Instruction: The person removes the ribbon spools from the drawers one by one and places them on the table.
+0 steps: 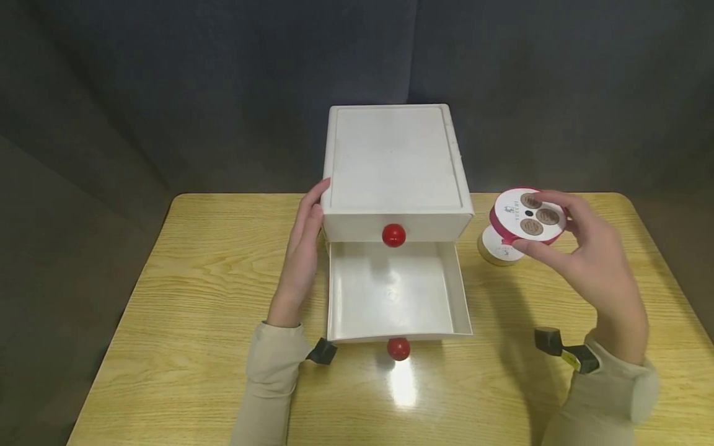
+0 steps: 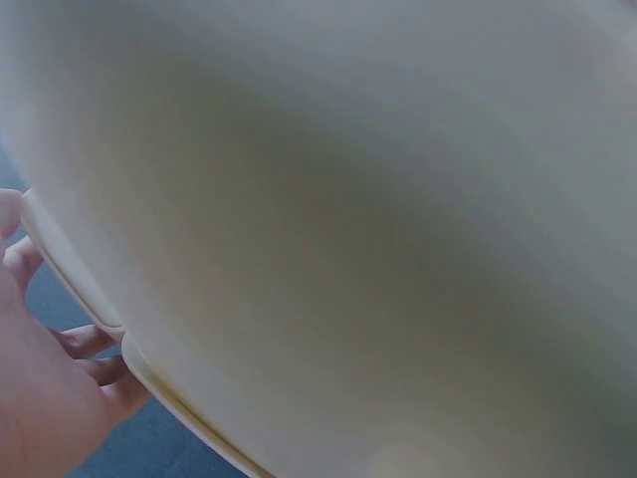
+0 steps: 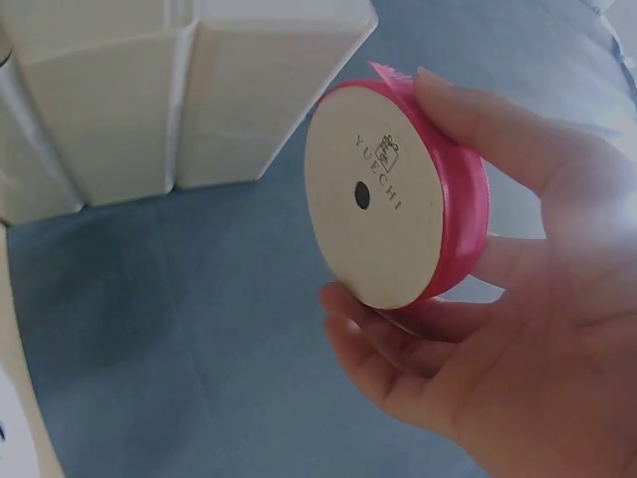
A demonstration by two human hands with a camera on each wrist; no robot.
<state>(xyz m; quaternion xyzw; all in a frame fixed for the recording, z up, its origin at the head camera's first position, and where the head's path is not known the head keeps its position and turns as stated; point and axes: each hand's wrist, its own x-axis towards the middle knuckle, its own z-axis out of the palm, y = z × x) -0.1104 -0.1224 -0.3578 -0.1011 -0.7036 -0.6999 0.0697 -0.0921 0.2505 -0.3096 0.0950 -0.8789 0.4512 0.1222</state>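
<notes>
The left forearm, in a beige sleeve (image 1: 270, 378), reaches forward from the near side of the counter (image 1: 189, 310), and the left hand (image 1: 301, 257) rests against the left side of the white drawer unit (image 1: 393, 161). Its fingers are extended rather than clenched, the tips at the unit's top edge.

The right forearm angles forward and inward, wrist bent so that the right hand (image 1: 599, 260) points left towards the unit. It grasps the pink ribbon spool (image 1: 527, 214) by the rim, thumb on the near side and fingers around the far side. The spool is held up off the counter to the right of the unit, partly covering a second spool (image 1: 499, 251) in the head view. The lower drawer (image 1: 393, 297) stands pulled out between the hands.
</notes>
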